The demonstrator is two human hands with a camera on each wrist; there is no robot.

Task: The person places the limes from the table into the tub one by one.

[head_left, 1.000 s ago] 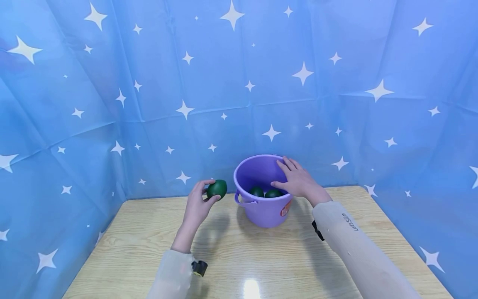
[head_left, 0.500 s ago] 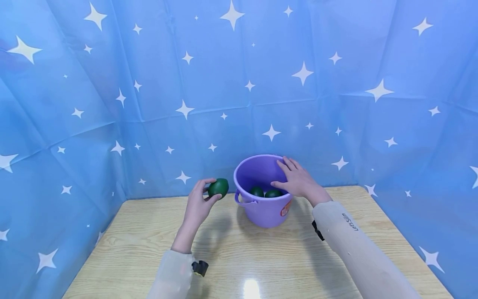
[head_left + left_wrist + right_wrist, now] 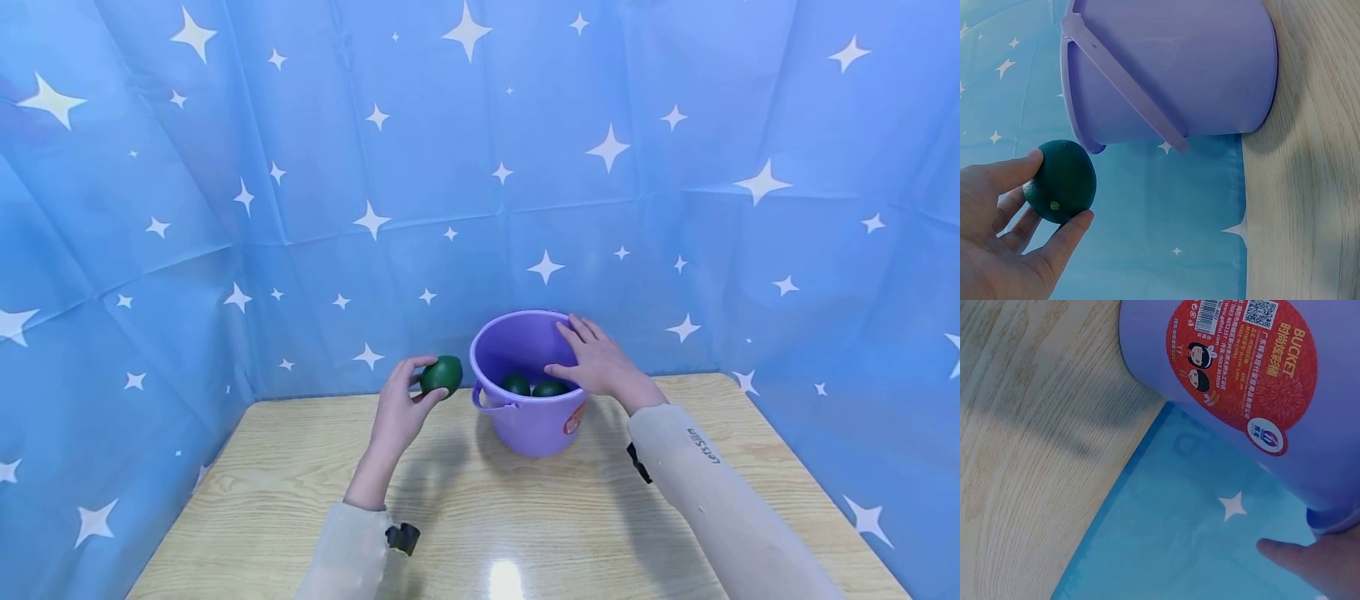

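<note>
A purple plastic bucket (image 3: 528,417) stands at the back middle of the wooden table (image 3: 465,500). Two dark green round fruits (image 3: 532,387) lie inside it. My left hand (image 3: 405,400) holds a third dark green fruit (image 3: 441,375) in its fingertips, raised just left of the bucket rim. In the left wrist view the fruit (image 3: 1061,181) sits between thumb and fingers below the bucket (image 3: 1172,69) and its handle. My right hand (image 3: 596,362) rests on the bucket's right rim with straight fingers; a fingertip (image 3: 1291,556) shows under the bucket (image 3: 1241,375) in the right wrist view.
Blue star-patterned cloth (image 3: 480,167) walls the table on the back and both sides. A red label (image 3: 1241,362) is stuck on the bucket's side. Bare tabletop lies in front of the bucket, between my two sleeved forearms.
My left hand has carried the green fruit slightly right, closer to the bucket rim. The right hand and bucket have not moved.
</note>
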